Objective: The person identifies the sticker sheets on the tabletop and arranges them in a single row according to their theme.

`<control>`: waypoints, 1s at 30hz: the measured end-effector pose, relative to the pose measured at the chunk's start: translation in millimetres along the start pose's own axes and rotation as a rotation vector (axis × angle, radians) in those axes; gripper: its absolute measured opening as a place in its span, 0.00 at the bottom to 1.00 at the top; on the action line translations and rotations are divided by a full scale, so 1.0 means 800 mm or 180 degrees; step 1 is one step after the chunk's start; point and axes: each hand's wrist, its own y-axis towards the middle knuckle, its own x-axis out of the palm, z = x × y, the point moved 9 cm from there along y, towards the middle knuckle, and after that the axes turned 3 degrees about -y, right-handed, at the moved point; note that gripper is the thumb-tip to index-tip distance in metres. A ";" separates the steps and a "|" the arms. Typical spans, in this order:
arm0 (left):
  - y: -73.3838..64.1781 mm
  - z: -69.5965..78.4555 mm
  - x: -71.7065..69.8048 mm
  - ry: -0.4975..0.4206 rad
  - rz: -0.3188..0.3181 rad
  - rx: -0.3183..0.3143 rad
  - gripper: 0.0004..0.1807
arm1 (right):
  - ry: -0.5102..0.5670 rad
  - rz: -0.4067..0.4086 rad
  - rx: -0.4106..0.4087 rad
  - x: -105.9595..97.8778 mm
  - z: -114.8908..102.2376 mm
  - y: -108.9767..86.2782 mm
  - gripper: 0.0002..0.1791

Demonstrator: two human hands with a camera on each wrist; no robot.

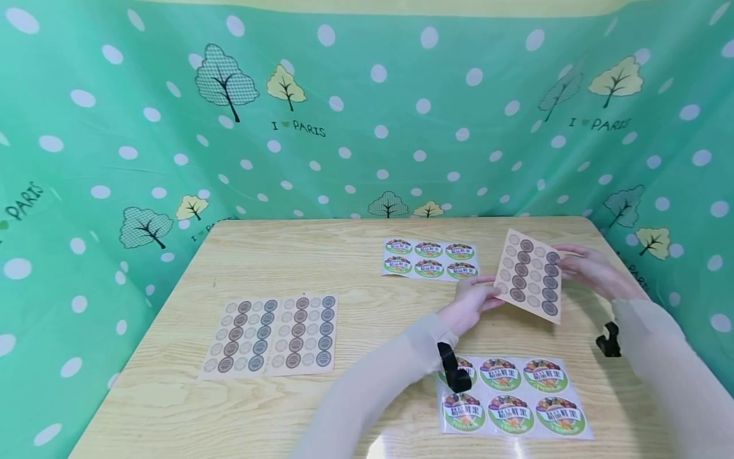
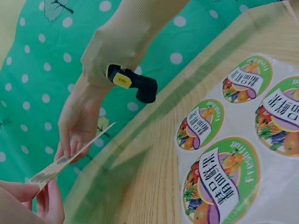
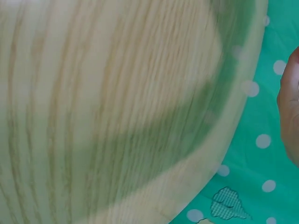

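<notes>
A tan sheet of round brown and grey stickers (image 1: 529, 275) is held tilted above the right side of the table. My left hand (image 1: 471, 301) pinches its lower left edge between thumb and fingers, seen close in the left wrist view. At its right edge, my right hand (image 1: 590, 268) grips the same sheet. Only a sliver of the right hand (image 3: 290, 107) shows in the right wrist view, and the sheet is out of that view. Below the hands lies a sheet of oval fruit stickers (image 1: 513, 398), partly under the left wrist's black strap.
Another fruit sticker sheet (image 1: 429, 259) lies flat near the back of the wooden table (image 1: 367, 408). Two tan sheets of round stickers (image 1: 239, 335) lie side by side at the left. A green dotted cloth (image 1: 355, 83) hangs behind and beside the table.
</notes>
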 end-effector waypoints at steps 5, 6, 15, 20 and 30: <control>-0.011 0.002 -0.014 -0.0013 -0.0032 -0.0030 0.17 | -0.0051 -0.0115 -0.0124 0.015 -0.008 -0.004 0.11; -0.013 0.003 -0.017 -0.0020 -0.0029 -0.0037 0.17 | -0.0095 -0.0119 -0.0134 0.018 -0.009 -0.005 0.11; -0.029 0.013 -0.047 -0.0093 -0.0138 -0.0067 0.18 | -0.0512 -0.0180 -0.0238 0.049 -0.023 -0.004 0.11; -0.039 0.020 -0.061 -0.0052 -0.0185 -0.0088 0.18 | -0.0574 -0.0192 -0.0226 0.066 -0.029 -0.003 0.15; -0.059 0.035 -0.087 -0.0130 -0.0284 -0.0074 0.20 | -0.0366 -0.0369 -0.0326 0.101 -0.038 0.001 0.12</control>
